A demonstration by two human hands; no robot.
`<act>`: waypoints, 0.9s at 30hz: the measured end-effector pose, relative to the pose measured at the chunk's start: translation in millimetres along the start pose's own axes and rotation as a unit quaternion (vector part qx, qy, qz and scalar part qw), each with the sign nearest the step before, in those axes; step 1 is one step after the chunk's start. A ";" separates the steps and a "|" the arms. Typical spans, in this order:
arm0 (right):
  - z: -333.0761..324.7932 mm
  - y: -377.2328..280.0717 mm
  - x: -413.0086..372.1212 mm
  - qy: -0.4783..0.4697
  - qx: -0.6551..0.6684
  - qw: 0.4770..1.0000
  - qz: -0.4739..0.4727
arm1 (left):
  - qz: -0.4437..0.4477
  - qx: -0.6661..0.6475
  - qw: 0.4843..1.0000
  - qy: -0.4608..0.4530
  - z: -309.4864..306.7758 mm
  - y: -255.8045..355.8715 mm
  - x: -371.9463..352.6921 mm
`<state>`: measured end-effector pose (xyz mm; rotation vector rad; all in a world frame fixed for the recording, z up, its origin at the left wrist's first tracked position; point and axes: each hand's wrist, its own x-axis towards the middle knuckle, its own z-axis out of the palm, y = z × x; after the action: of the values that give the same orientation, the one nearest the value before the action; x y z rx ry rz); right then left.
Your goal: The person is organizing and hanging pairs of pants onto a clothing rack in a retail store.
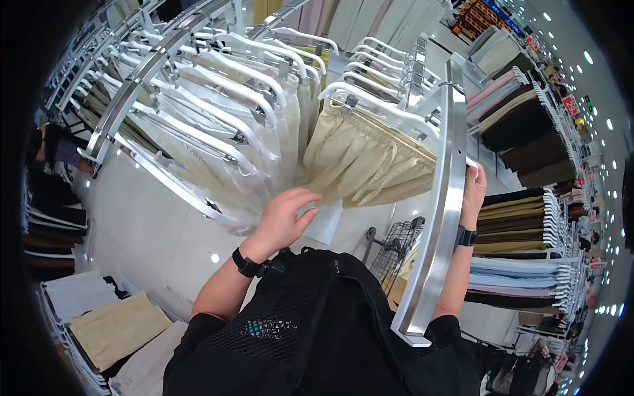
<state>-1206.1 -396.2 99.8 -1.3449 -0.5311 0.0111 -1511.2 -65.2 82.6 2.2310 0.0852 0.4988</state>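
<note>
Beige elastic-waist pants [370, 155] hang by clips from a white hanger [389, 104] at the end of the rack. My right hand [473, 191] is beyond the metal rail [444, 198], its fingers closed around what looks like the hanger's far end; the rail covers part of the view. Just below and left of the pants, my left hand [288, 212] holds nothing, with thumb and bent fingers apart. White and cream garments [218, 142] on white hangers crowd the rack to its left.
Curved metal rails [135, 79] run across the upper left. A wire cart [393, 247] stands on the floor beyond my black bag [317, 323]. Folded pants [120, 330] lie on a display at lower left. More hanging pants [512, 224] line the right side.
</note>
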 end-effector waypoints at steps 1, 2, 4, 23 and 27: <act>1.2 0.6 -0.1 0.001 0.008 1.000 -0.002 | 0.002 -0.002 1.000 -0.006 -0.4 3.2 3.2; 2.0 0.2 -0.8 0.003 0.022 1.000 0.006 | 0.007 0.000 1.000 -0.011 -1.1 8.0 6.3; -2.1 3.2 1.0 0.023 0.011 1.000 0.009 | 0.016 -0.006 1.000 -0.014 -3.8 20.7 13.2; -53.3 123.3 -202.5 0.189 -0.053 0.939 0.281 | 0.389 0.011 0.917 -0.083 -27.4 196.1 40.8; -90.1 134.6 -233.9 0.265 -0.105 0.927 0.243 | 0.438 0.004 0.899 -0.011 -10.5 179.7 40.7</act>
<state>-1339.8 -518.2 -119.8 -1.5850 0.2727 -0.0027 -1496.5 -166.1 236.4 2.1867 -0.9692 0.9359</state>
